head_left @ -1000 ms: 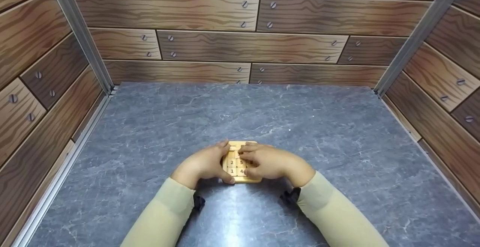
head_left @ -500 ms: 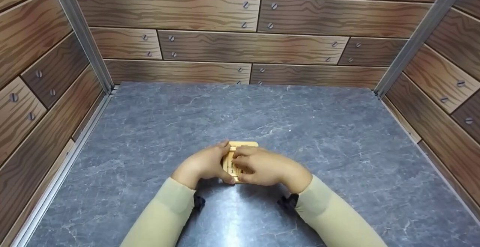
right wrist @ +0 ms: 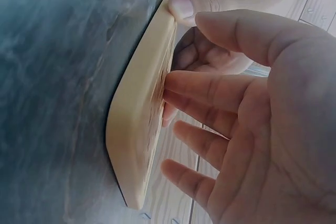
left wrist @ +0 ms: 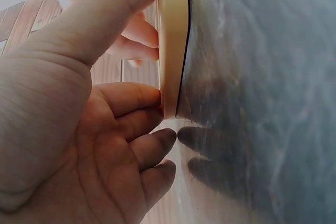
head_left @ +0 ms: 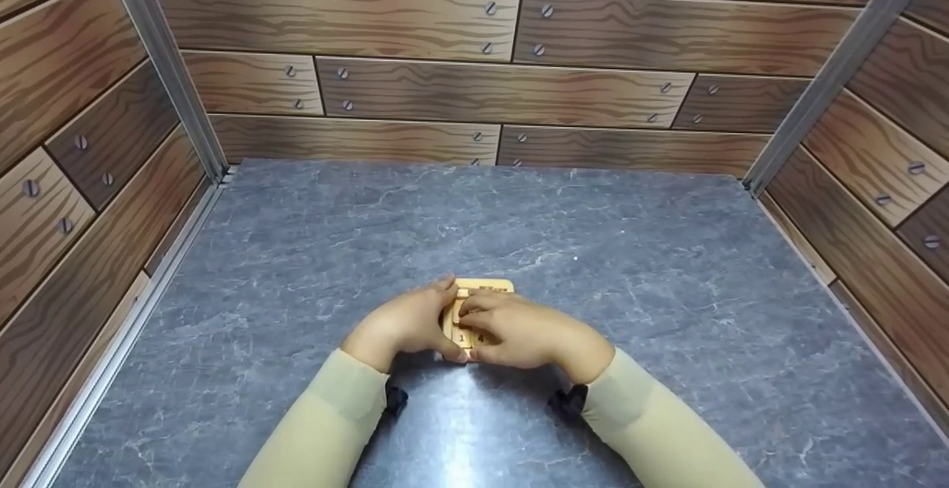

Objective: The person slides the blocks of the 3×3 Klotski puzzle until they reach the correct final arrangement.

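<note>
A pale wooden number slide puzzle (head_left: pixel 485 283) lies flat on the table, close to the person. My left hand (head_left: pixel 404 321) grips its left side, the thumb at the near corner and the fingers at the far corner. In the left wrist view, the puzzle's thick rounded edge (left wrist: pixel 173 40) stands between thumb and fingertips. Over the tiles, my right hand (head_left: pixel 523 332) touches the surface with fingertips, its fingers fairly straight in the right wrist view. Tiles 1 and 4 show partly; the right hand hides most others.
The table (head_left: pixel 334 228) has a grey marbled surface. Wood-patterned walls (head_left: pixel 415 91) stand at the back and both sides, with metal posts (head_left: pixel 167 73) at the back corners. A dark band (head_left: pixel 397 400) sits on each wrist.
My right hand has shifted left across the tiles, covering the 5 and 2 seen earlier. The left hand keeps its hold, and the puzzle frame stays in place.
</note>
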Tool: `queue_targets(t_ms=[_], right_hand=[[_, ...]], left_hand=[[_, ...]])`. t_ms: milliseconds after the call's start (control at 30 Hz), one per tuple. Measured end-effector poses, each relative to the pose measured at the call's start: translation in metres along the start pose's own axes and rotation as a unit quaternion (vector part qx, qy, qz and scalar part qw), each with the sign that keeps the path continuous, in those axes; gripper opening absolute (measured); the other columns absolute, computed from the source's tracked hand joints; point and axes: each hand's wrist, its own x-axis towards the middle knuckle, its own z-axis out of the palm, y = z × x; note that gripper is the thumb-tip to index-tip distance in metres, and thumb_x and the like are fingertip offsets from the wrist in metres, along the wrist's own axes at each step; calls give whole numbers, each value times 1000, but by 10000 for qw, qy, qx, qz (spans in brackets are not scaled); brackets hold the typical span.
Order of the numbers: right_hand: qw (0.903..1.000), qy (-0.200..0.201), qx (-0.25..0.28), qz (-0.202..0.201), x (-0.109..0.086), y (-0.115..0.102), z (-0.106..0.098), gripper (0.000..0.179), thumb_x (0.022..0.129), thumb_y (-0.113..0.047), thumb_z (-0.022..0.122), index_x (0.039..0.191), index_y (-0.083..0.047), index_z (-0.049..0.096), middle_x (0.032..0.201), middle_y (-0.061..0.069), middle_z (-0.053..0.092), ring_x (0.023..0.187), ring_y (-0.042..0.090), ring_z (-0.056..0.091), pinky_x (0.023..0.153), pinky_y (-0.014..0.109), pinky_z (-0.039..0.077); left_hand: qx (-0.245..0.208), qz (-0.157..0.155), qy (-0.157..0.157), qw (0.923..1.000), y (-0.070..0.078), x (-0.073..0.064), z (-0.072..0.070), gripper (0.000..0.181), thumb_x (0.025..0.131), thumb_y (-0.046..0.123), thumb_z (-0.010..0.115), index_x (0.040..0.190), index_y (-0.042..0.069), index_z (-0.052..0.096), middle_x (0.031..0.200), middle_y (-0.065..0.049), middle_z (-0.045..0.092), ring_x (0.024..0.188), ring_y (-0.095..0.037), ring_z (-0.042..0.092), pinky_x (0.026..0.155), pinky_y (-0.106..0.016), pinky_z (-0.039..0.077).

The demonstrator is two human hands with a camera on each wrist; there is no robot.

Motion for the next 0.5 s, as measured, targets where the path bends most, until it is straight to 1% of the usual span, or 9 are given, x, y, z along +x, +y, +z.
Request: queue_targets(t_ms=[100,200,267,367,500], right_hand=[[9998,-45,74,178,0,2,1,63,108,-40,69,161,-6,62,176,11,53,169,36,43,143,58,32],[9990,-102,158,406,-1,3,2,71,109,-48,68,167,-8,56,180,10,47,174,38,33,144,62,26],[9984,-157,159,528,-2,3,2,77,110,-55,67,170,-10,51,182,8,45,176,37,28,145,63,24],[9975,-281,122,644,-3,2,1,81,109,-60,65,174,-14,47,184,6,41,178,34,24,145,62,22],[9974,-375,64,607,-5,0,-4,80,110,-57,65,175,-15,44,186,7,35,178,32,24,145,61,22]], left_hand=[[80,27,-22,10000,1,-1,0,120,80,36,104,176,5,38,189,-10,26,173,-41,32,144,-57,28],[143,59,-17,9999,1,-1,0,119,81,37,103,175,4,39,189,-11,27,173,-41,33,144,-57,29],[140,63,3,9999,0,-2,0,118,81,37,103,175,4,40,189,-11,28,173,-41,33,144,-57,29],[106,56,6,9999,0,-1,0,119,81,37,103,175,4,39,189,-12,27,173,-41,32,145,-57,28],[97,60,11,9999,0,-1,-1,121,80,37,104,176,4,38,189,-12,27,173,-42,32,145,-58,27]])
